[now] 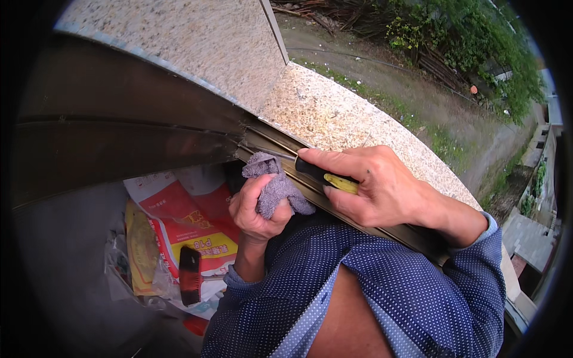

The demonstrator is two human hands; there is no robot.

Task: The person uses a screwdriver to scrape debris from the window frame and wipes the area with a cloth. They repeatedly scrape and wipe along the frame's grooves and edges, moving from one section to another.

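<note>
My right hand (380,188) grips a screwdriver by its black and yellow handle (341,182), index finger stretched along it. The metal shaft (273,153) points left along the grooves of a bronze-coloured window track (309,181), towards the corner of the frame. Where its tip ends is hard to make out. Bunched in my left hand (257,208) is a grey-purple terry cloth (273,183), held close beside the track and just below the shaft. The cloth partly covers the near rail.
Beyond the track lies a speckled stone sill (331,107), with a drop to the ground outside. Dark frame panels (121,143) rise at left. Below them are red and white printed bags (179,210) and a dark comb-like brush (190,276). Shrubs (465,49) stand outside.
</note>
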